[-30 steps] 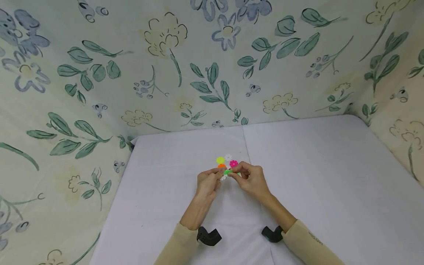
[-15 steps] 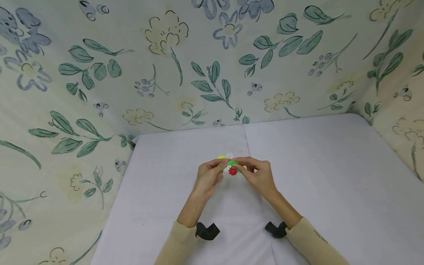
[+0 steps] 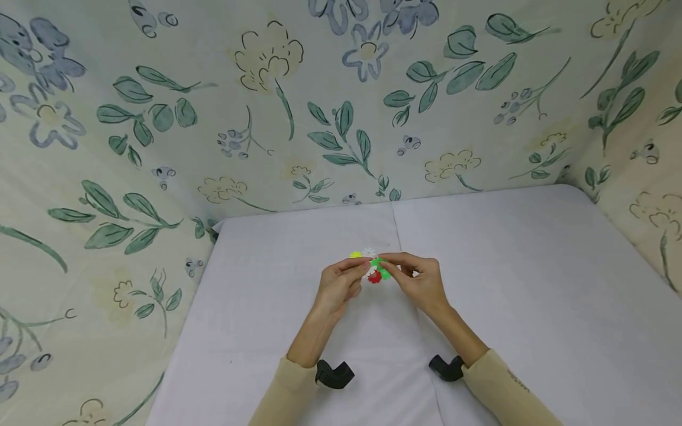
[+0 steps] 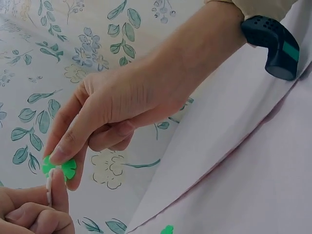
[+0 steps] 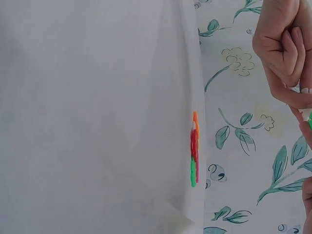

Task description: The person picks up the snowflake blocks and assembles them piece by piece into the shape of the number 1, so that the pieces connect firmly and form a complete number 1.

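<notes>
My right hand [image 3: 418,281] pinches a green notched plastic disc [image 4: 68,169] between thumb and fingers. Facing it, my left hand [image 3: 338,287] pinches a thin white notched disc [image 4: 49,187], seen edge-on in the left wrist view. The two discs meet at the fingertips, the white one standing across the green. Behind and below the hands lie loose discs on the table: a yellow one [image 3: 356,254], a white one [image 3: 369,252] and a red one [image 3: 375,276]. Fingers hide part of this group.
A white cloth covers the table [image 3: 266,331], and its far edge meets a flower-patterned curtain [image 3: 330,89]. Black wrist devices [image 3: 334,374] sit on both wrists. In the right wrist view a row of coloured discs [image 5: 194,144] shows edge-on near the cloth's border.
Both hands have moved slightly away from the body and the right hand a little rightward, with the green disc between them. They now cover the orange and pink discs; the red disc shows below.
</notes>
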A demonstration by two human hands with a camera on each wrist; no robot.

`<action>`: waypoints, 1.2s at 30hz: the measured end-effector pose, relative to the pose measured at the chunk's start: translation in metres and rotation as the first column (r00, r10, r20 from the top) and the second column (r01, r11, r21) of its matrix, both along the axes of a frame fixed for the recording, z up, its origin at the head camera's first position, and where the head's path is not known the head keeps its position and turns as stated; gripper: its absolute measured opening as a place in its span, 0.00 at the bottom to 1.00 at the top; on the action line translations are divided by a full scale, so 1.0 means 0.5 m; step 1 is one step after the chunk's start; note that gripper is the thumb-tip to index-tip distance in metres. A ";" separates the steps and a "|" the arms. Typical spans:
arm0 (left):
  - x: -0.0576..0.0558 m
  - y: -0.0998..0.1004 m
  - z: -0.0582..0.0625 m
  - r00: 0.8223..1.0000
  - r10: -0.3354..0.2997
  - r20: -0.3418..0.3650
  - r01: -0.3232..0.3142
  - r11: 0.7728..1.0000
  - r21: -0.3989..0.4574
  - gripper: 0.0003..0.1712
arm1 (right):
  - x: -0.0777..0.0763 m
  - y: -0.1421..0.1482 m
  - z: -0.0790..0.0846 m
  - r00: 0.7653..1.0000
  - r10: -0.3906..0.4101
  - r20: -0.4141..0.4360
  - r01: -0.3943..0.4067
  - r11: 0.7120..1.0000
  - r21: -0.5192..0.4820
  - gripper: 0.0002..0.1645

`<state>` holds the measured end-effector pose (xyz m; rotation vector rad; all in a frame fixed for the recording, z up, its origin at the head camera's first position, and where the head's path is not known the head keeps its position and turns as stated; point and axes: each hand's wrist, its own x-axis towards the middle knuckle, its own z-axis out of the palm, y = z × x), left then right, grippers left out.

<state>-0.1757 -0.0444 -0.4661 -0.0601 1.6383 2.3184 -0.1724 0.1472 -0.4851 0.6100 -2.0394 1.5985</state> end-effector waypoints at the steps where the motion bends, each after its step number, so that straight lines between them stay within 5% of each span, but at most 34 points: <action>1: 0.000 0.001 0.000 1.000 0.012 0.006 -0.012 1.000 0.008 0.12 | 0.000 0.000 0.000 1.000 0.004 -0.004 -0.004 1.000 -0.001 0.13; 11: 0.007 0.012 0.003 0.988 0.124 0.091 -0.131 0.989 0.073 0.15 | 0.006 -0.019 -0.009 0.999 0.047 0.011 -0.046 0.997 -0.061 0.11; 18: 0.011 0.012 0.002 0.984 0.140 0.105 -0.147 0.987 0.060 0.16 | 0.010 -0.026 -0.015 0.999 0.044 0.011 -0.043 0.996 -0.073 0.10; 22: 0.010 0.007 0.009 0.991 0.102 0.089 -0.106 0.994 0.036 0.13 | 0.011 -0.021 -0.004 0.999 0.040 0.004 -0.040 0.998 -0.051 0.12; 30: 0.010 -0.013 0.030 0.997 -0.071 0.000 0.071 0.997 -0.035 0.17 | 0.012 -0.011 0.020 0.999 -0.008 0.046 0.008 1.000 0.007 0.13; 36: 0.007 -0.018 0.032 0.996 -0.089 0.013 0.090 0.993 -0.071 0.17 | 0.011 -0.012 0.016 0.998 -0.014 0.068 0.014 1.000 -0.011 0.13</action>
